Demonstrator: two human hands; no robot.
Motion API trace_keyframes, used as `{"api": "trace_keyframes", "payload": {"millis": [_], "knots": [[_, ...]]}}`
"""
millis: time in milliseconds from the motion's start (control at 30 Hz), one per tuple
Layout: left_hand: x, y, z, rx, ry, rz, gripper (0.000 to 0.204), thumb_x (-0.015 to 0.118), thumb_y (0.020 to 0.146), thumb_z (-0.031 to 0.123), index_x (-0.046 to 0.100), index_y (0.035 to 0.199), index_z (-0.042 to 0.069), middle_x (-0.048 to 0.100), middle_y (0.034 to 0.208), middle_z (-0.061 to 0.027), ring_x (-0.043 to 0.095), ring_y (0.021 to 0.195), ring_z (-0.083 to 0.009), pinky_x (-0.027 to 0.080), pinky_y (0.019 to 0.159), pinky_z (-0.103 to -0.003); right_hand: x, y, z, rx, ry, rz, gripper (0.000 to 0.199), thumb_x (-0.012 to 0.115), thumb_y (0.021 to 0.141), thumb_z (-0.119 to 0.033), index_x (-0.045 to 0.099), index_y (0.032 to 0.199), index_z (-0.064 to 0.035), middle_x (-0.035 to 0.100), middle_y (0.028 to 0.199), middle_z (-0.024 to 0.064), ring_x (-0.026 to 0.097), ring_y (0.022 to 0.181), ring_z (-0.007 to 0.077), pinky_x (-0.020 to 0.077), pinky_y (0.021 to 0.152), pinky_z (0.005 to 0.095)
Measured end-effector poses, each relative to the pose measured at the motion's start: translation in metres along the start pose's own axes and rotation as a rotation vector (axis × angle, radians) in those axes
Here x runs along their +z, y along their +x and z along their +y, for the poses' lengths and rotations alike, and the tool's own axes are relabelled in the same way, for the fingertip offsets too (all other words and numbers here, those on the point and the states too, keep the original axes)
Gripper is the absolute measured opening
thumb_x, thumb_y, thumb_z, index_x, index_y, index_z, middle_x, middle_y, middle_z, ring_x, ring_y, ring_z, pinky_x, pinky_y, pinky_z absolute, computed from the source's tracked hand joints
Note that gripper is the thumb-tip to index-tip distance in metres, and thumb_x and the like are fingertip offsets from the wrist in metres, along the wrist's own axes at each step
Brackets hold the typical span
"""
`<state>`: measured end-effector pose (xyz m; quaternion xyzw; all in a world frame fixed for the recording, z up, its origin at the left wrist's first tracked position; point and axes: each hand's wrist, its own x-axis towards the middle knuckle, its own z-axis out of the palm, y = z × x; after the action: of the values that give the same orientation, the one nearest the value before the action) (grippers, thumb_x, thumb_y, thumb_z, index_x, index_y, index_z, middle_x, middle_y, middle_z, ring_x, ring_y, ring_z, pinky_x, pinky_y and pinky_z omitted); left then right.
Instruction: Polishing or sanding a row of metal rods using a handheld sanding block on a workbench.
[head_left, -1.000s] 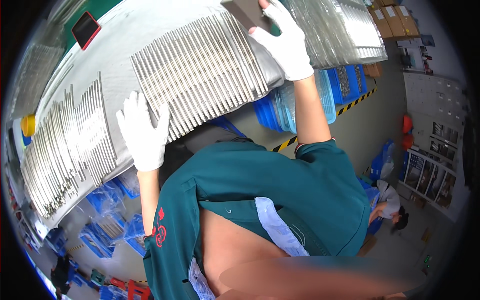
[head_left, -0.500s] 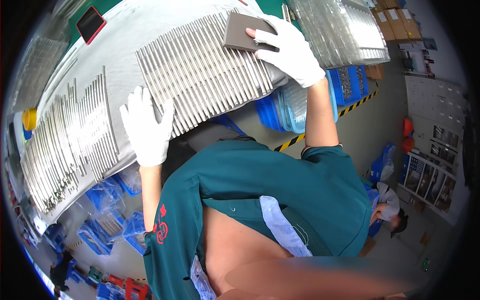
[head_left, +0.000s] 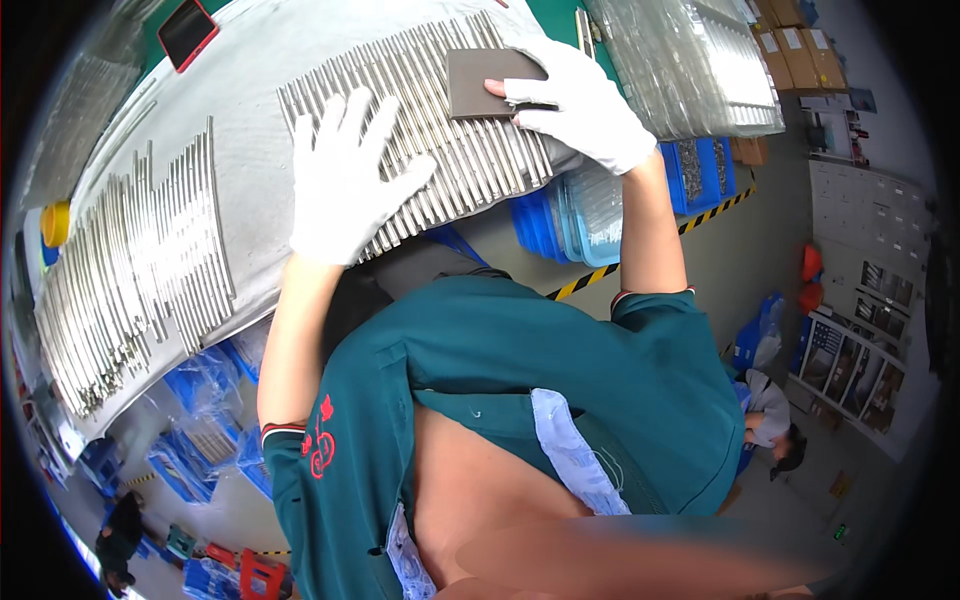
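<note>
A row of thin metal rods (head_left: 420,140) lies side by side on the cloth-covered table. My left hand (head_left: 345,185), in a white glove, rests on the left part of this row with its fingers spread. In my right hand (head_left: 590,105), also white-gloved with a bare fingertip showing, is a flat grey-brown rectangular block (head_left: 480,85). It lies across the upper right part of the rods, gripped at its right edge. The far fingers of that hand are partly hidden. Farther left lies a second, uneven group of metal rods (head_left: 140,270).
A red-edged phone (head_left: 188,35) lies at the table's far left. Clear plastic-wrapped bundles (head_left: 690,70) stand at the right, above blue bins (head_left: 697,175). A yellow tape roll (head_left: 55,223) sits at the left edge. Another person (head_left: 770,420) is at the lower right.
My left hand has moved right and away from me, from the row's left edge onto the rods. The block in my right hand has turned slightly and shifted a little toward me.
</note>
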<state>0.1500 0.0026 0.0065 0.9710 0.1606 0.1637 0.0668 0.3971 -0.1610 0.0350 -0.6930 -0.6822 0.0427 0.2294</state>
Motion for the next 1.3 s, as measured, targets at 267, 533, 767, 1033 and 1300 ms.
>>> {"api": "trace_keyframes", "payload": {"millis": [267, 533, 767, 1033, 1300], "knots": [[-0.003, -0.023, -0.02, -0.107, 0.003, -0.052, 0.062, 0.066, 0.086, 0.049, 0.059, 0.136, 0.013, 0.051, 0.143, -0.0195, 0.045, 0.133, -0.0384, 0.027, 0.114, -0.053, 0.013, 0.023, -0.014, -0.092, -0.027, -0.083, 0.038, 0.07, 0.082, -0.03, 0.072, 0.12, -0.0258, 0.055, 0.136, 0.0136, 0.052, 0.122, 0.0347, 0.0374, 0.108, 0.0432], [-0.011, -0.044, -0.039, -0.661, -1.094, 0.256, 0.056, 0.052, 0.102, 0.032, 0.043, 0.146, -0.001, 0.042, 0.152, -0.0177, 0.036, 0.143, -0.0264, 0.025, 0.12, -0.037, 0.037, 0.042, -0.046, -0.134, 0.096, 0.04, 0.037, 0.067, 0.086, -0.034, 0.07, 0.122, -0.0271, 0.058, 0.133, 0.0122, 0.058, 0.111, 0.033, 0.0467, 0.095, 0.0397], [0.004, -0.059, -0.062, -0.537, -2.495, 0.734, 0.068, 0.049, 0.102, 0.044, 0.036, 0.146, -0.006, 0.037, 0.152, -0.0209, 0.029, 0.146, -0.0305, 0.022, 0.122, -0.041, -0.011, -0.01, 0.0, 0.125, 0.128, -0.044, 0.04, 0.072, 0.079, -0.022, 0.072, 0.119, -0.0157, 0.056, 0.136, 0.0141, 0.055, 0.119, 0.0327, 0.0431, 0.103, 0.0396], [0.002, -0.054, -0.051, -0.675, -1.744, 0.698, 0.064, 0.053, 0.101, 0.041, 0.041, 0.144, -0.004, 0.041, 0.151, -0.0203, 0.033, 0.144, -0.0316, 0.025, 0.122, -0.04, -0.005, 0.002, -0.026, 0.137, 0.076, -0.167, 0.041, 0.071, 0.08, -0.026, 0.073, 0.121, -0.0226, 0.053, 0.142, 0.0134, 0.051, 0.126, 0.033, 0.0376, 0.11, 0.0389], [-0.002, -0.053, -0.043, -0.691, -1.674, 0.695, 0.06, 0.044, 0.105, 0.039, 0.041, 0.143, -0.007, 0.042, 0.149, -0.0215, 0.033, 0.143, -0.0307, 0.02, 0.122, -0.043, -0.011, -0.005, -0.01, 0.063, 0.061, -0.148, 0.041, 0.073, 0.078, -0.019, 0.074, 0.118, -0.0197, 0.056, 0.135, 0.0134, 0.053, 0.121, 0.0338, 0.0424, 0.103, 0.04]]}}
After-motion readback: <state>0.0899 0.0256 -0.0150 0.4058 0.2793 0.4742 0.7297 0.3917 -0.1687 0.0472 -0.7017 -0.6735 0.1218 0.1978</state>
